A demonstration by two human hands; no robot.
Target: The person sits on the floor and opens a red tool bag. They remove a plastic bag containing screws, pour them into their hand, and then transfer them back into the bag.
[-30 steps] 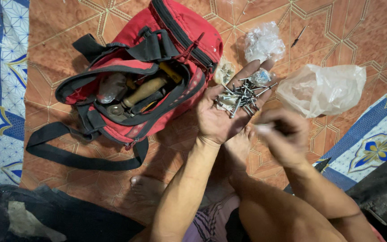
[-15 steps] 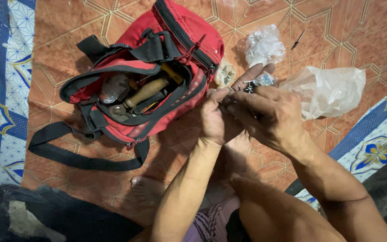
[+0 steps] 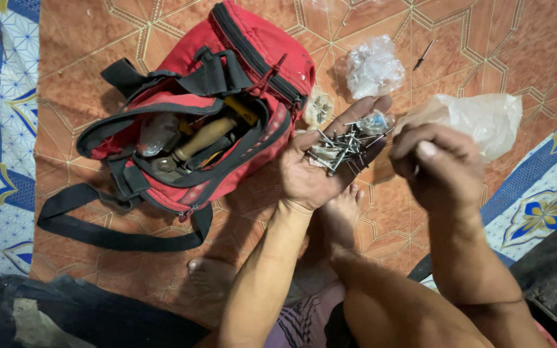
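My left hand (image 3: 320,169) lies palm up above the tiled floor, cupping a heap of several grey nails (image 3: 342,148) and a small scrap of clear plastic (image 3: 376,122) near the fingertips. My right hand (image 3: 438,164) hovers just to the right of the heap with its fingers curled inward and pinched; whether a nail is between them is hidden. An open red tool bag (image 3: 227,122) with black straps lies to the left, a wooden-handled tool (image 3: 206,137) inside it.
A crumpled clear bag (image 3: 374,67), a larger whitish plastic bag (image 3: 478,119) and a small packet (image 3: 319,107) lie on the orange tiles. A loose nail (image 3: 423,55) lies farther back. Blue patterned mats border both sides. My bare feet (image 3: 340,212) rest below the hands.
My right hand went onto the nail heap in my left palm half a second ago, then drew back to the right with fingers pinched. The left hand stayed open under the nails.
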